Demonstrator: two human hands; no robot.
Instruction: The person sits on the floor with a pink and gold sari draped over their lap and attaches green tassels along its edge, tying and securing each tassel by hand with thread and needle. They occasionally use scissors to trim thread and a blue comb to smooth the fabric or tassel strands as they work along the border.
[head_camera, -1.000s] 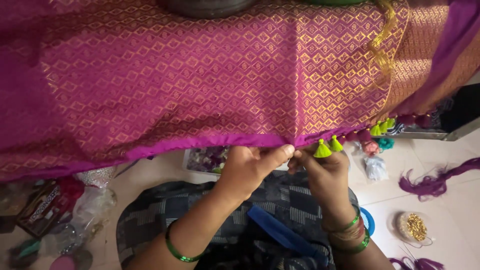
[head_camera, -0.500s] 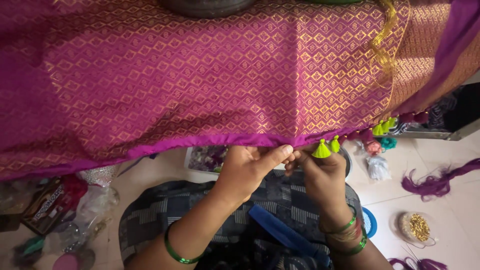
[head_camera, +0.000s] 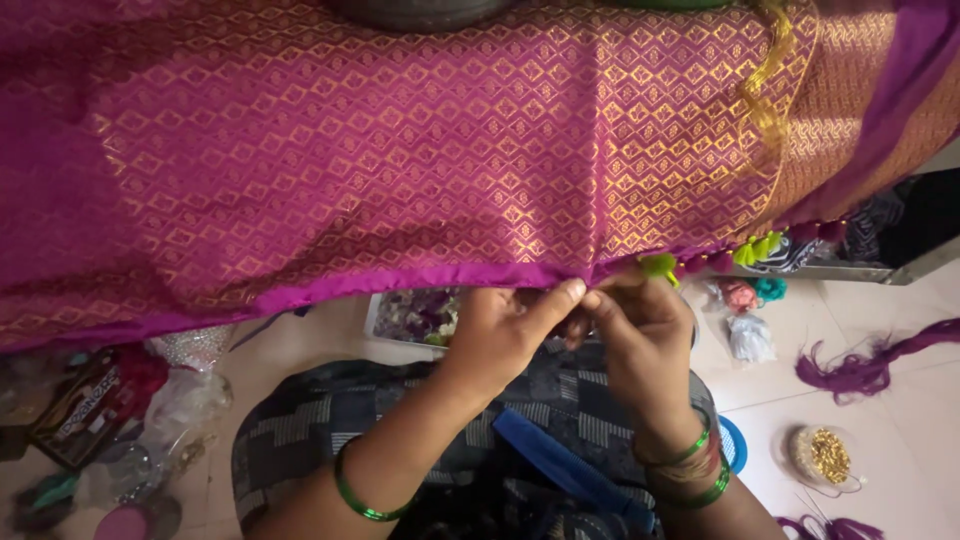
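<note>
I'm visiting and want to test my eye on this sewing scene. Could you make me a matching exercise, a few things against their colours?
Things:
1. fabric
2. bangle on the left hand's wrist
3. tassel by the right hand
4. beads in the small dish

Colours:
A. gold
B. lime green
C. magenta with gold diamonds
D. dark green

Pairs: 1-C, 2-D, 3-B, 4-A
</note>
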